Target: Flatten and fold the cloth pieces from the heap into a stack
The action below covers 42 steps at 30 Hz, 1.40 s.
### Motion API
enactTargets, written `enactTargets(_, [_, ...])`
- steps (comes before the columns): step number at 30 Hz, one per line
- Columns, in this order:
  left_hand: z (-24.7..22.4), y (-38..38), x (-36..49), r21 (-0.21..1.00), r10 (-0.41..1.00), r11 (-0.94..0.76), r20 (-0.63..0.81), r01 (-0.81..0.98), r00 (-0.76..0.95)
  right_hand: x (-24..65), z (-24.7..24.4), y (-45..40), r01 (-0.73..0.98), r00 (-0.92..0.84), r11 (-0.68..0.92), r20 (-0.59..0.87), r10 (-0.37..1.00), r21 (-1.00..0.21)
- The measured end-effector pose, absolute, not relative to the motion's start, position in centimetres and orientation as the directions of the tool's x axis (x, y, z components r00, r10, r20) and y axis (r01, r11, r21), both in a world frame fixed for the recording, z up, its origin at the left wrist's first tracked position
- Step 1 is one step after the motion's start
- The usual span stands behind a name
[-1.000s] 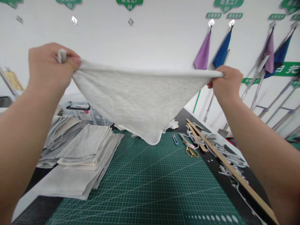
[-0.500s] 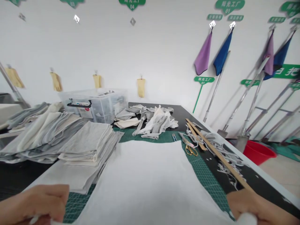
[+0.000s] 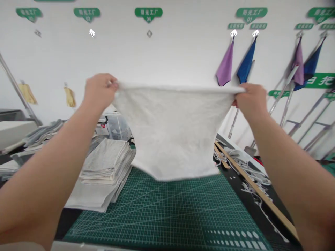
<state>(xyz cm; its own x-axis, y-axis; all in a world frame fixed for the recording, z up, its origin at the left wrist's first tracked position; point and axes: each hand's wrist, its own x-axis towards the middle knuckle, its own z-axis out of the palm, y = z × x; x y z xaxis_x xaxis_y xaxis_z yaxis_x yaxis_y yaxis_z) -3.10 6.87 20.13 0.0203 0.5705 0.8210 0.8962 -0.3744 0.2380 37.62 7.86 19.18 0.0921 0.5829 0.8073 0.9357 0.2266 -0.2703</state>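
Observation:
A white cloth (image 3: pixel 174 129) hangs stretched between my two hands, its top edge taut and roughly level. My left hand (image 3: pixel 101 89) is closed on the upper left corner, and my right hand (image 3: pixel 251 99) pinches the upper right one. The cloth's lower edge hangs in the air over a green cutting mat (image 3: pixel 167 209). Left of it, a stack of folded grey and white cloths (image 3: pixel 104 162) lies partly on the mat. The cloth hides the back of the table.
To the right lie a long wooden strip (image 3: pixel 251 183) and tangled pale cord (image 3: pixel 246 164). A clear plastic box (image 3: pixel 117 127) stands behind the stack. Purple (image 3: pixel 225 66) and blue cloths (image 3: pixel 246 64) hang on the wall, with long metal poles below.
Both my hands have risen from low near the body to about mid-view, lifting the white cloth off the mat. It now hangs upright, and more of the mat shows.

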Motion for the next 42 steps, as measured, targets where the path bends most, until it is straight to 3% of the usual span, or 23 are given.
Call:
enactTargets(3, [21.7, 3.4, -4.0, 0.154, 0.392, -0.317, 0.92, 0.936, -0.019, 38.1, 20.8, 5.3, 0.906, 0.161, 0.286, 0.88, 0.446, -0.311])
enactTargets(5, [19.8, 1.8, -4.4, 0.141, 0.433, -0.293, 0.901, 0.946, 0.0, 38.0, 19.2, 3.6, 0.897, 0.148, 0.312, 0.879, 0.452, -0.312])
enactTargets(7, [16.2, 1.0, -4.8, 0.105, 0.516, -0.275, 0.855, 0.956, 0.055, 38.0, 16.0, 2.3, 0.901, 0.098, 0.306, 0.833, 0.545, -0.307])
enactTargets(10, [8.8, 0.1, -5.7, 0.077, 0.654, -0.346, 0.735, 0.935, 0.182, 38.9, 9.2, 0.8, 0.916, -0.004, 0.28, 0.691, 0.723, -0.288])
enactTargets(13, [0.6, -1.3, -6.8, 0.094, 0.792, -0.467, 0.487, 0.879, 0.369, 40.0, 1.5, -1.2, 0.9, -0.186, 0.357, 0.521, 0.833, -0.249])
enactTargets(17, [-8.0, -4.2, -7.3, 0.134, 0.838, -0.453, 0.402, 0.881, 0.369, 40.3, -6.8, -5.0, 0.896, -0.179, 0.264, 0.255, 0.95, -0.356])
enactTargets(21, [-12.1, -6.7, -7.3, 0.165, 0.889, -0.403, 0.304, 0.9, 0.343, 40.5, -10.7, -8.2, 0.903, -0.151, 0.176, 0.095, 0.984, -0.392])
enactTargets(24, [-13.4, -7.6, -7.5, 0.174, 0.916, -0.349, 0.272, 0.921, 0.296, 40.5, -11.8, -9.7, 0.922, -0.134, 0.181, 0.156, 0.979, -0.341])
enactTargets(30, [-14.4, -7.6, -6.7, 0.152, 0.941, -0.309, 0.189, 0.939, 0.279, 38.7, -13.1, -10.3, 0.951, -0.229, 0.284, 0.337, 0.913, -0.123])
enactTargets(34, [-14.6, -7.5, -4.3, 0.089, 0.915, -0.326, 0.279, 0.941, 0.291, 37.9, -13.2, -10.0, 0.989, -0.129, 0.147, 0.511, 0.85, 0.006])
enactTargets(37, [-14.6, -7.6, -1.2, 0.032, 0.862, -0.405, 0.345, 0.914, 0.37, 37.8, -13.1, -9.8, 0.995, -0.092, 0.09, 0.596, 0.798, 0.033])
enactTargets(42, [-14.2, -7.7, 5.3, 0.066, 0.826, -0.502, 0.334, 0.863, 0.455, 37.3, -13.5, -9.1, 0.983, -0.139, 0.182, 0.538, 0.831, -0.028])
